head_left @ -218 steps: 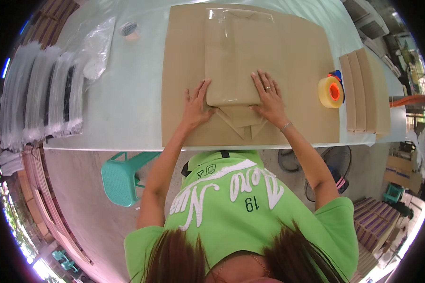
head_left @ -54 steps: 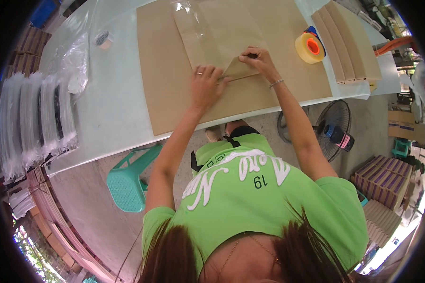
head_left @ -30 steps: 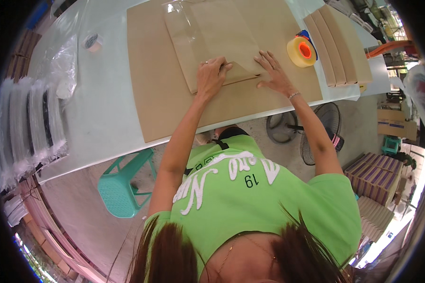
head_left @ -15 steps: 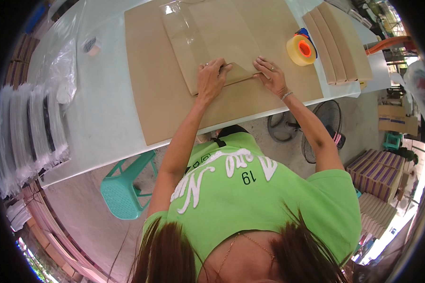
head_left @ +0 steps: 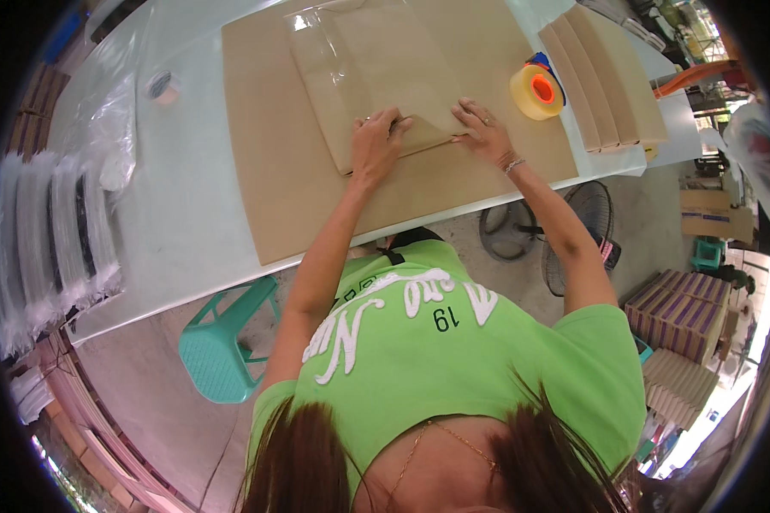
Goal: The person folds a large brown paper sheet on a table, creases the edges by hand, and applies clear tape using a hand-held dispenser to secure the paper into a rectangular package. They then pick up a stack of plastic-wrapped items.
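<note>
A flat parcel in brown paper lies on a larger brown cardboard sheet, with glossy clear film or tape over its upper part. At its near edge my left hand has curled fingers, thumb against the paper. My right hand grips the near right corner, fingers on top and thumb at the edge. Between the hands runs the folded near edge of the paper. Just right of the parcel sits a roll of clear tape with an orange core and a blue part behind it.
Long brown cartons stand at the table's right. Bundles of clear plastic bags lie at the left, near a smaller tape roll. Below the table are a green stool and a fan.
The raised triangular fold between my hands now lies flatter along the near edge. Both hands stay at the parcel; the whole view has shifted slightly.
</note>
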Demonstrator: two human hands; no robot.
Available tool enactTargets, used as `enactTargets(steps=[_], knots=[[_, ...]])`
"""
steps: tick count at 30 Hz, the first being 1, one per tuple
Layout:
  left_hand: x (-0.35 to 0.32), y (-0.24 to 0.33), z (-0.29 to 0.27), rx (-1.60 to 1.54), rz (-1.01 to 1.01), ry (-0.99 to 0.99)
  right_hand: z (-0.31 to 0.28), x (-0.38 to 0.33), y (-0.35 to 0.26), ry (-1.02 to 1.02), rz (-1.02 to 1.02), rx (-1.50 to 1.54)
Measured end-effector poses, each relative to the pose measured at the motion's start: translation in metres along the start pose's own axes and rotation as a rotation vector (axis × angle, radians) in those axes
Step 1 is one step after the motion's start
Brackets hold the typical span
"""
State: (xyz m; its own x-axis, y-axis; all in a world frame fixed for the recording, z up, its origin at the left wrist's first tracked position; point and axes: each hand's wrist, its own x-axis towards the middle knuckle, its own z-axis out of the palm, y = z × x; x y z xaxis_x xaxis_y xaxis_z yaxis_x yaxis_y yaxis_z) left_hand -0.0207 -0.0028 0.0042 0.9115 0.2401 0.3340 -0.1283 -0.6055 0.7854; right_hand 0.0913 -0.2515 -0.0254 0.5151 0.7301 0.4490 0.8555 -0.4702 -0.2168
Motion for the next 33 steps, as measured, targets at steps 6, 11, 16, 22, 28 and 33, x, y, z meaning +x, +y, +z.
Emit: enactTargets(steps=[6,11,16,22,28,33], knots=[[0.0,0.0,0.0,0.05,0.003,-0.035,-0.002,0.0,-0.015,0.134,-0.04,-0.05],[-0.001,0.0,-0.001,0.04,0.012,-0.023,-0.008,0.003,-0.023,0.129,-0.036,-0.009],[-0.001,-0.002,-0.002,0.071,0.015,-0.027,-0.02,0.038,-0.042,0.011,0.01,0.144],[0.0,-0.005,0.005,0.101,0.02,-0.001,0.003,0.082,-0.052,-0.239,0.199,0.556],[-0.001,-0.007,0.008,0.126,0.005,-0.006,0.01,0.08,-0.056,-0.175,0.272,0.588],[-0.01,-0.002,0.006,0.18,0.026,0.161,0.011,0.078,-0.062,-0.1,0.301,0.551]])
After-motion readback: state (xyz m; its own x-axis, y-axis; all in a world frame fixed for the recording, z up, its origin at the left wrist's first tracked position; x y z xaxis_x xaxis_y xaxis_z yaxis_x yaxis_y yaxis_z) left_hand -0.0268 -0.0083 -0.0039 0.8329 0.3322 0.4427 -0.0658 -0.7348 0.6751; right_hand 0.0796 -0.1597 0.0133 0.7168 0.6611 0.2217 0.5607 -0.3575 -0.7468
